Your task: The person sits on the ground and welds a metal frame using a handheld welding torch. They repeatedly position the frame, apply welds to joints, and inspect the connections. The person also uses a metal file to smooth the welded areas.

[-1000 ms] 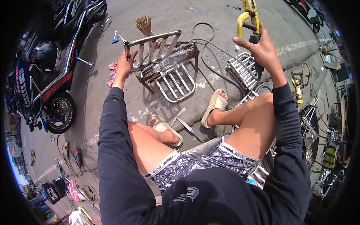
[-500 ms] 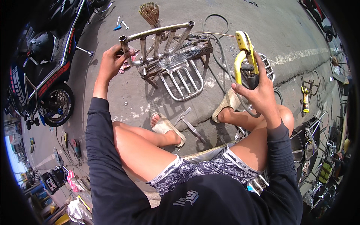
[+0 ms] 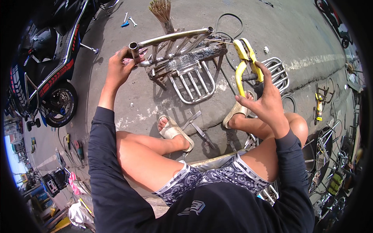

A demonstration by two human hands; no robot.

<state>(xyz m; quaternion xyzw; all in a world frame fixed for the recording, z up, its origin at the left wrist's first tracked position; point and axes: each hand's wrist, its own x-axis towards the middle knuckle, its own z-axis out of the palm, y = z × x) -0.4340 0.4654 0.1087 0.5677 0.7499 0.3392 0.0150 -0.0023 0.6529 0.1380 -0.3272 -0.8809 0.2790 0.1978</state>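
Metal frame (image 3: 175,50): at 12 o'clock on the concrete floor; looks stiff and heavy.
Left hand (image 3: 118,70): you grip its tube end.
Right hand (image 3: 266,103): you clasp the yellow welding holder (image 3: 246,62).

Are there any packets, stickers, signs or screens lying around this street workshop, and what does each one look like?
Motorbike decals: red and white stripes on the dark parked bike, far left.
Shirt emblem: small white angular mark on the dark top, bottom centre.
Plastic bag: crumpled, whitish, lower left on the ground.
Yellow packet or tool: narrow, upright, on the ground at right; too small to tell which.
No screens or signs show.
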